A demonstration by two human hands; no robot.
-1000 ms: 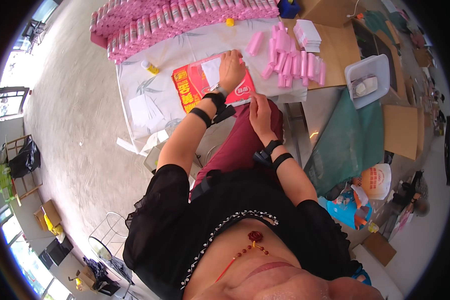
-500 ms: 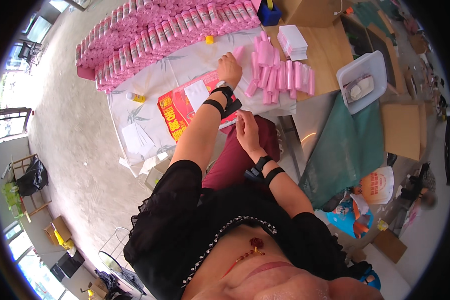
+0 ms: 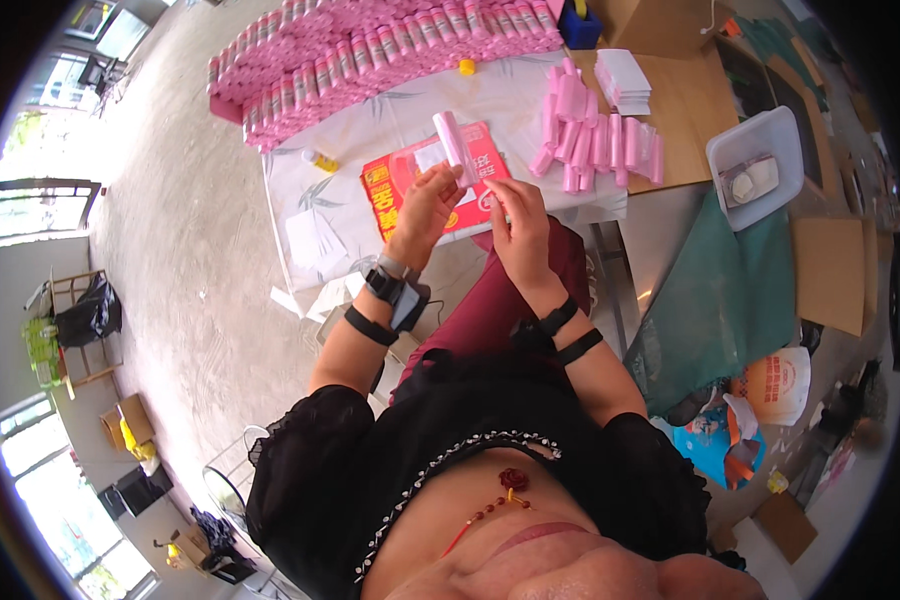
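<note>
- The left hand [image 3: 427, 215] is pinching a single pink roll [image 3: 452, 140] near its lower end, between thumb and fingers.
- The pink roll is leaning up and away from the hands, its far end tilting slightly to the left.
- The right hand [image 3: 520, 228] is holding its fingers loosely bent, the tips pointing at the roll's lower end; whether they are touching it, I cannot tell.
- Beneath and just beyond the left hand, a red and yellow sheet [image 3: 382, 186] is lying on the bench [image 3: 405, 108], with a white paper [image 3: 429, 157] resting on it.
- Left of the left hand, white slips [image 3: 313, 240] are lying fanned out, and a small yellow-and-white bottle [image 3: 319, 160] is lying on its side farther off.
- Beyond the right hand and to its right, a loose pile of pink rolls [image 3: 580, 140] is lying, with a stack of white cards [image 3: 622, 82] sitting just past it.
- Well beyond both hands, labelled pink rolls [image 3: 370, 60] are standing in tight rows, a yellow cap [image 3: 467, 67] sitting in front of them.
- Well right of the right hand, a white tub [image 3: 788, 135] is holding a pale item.
</note>
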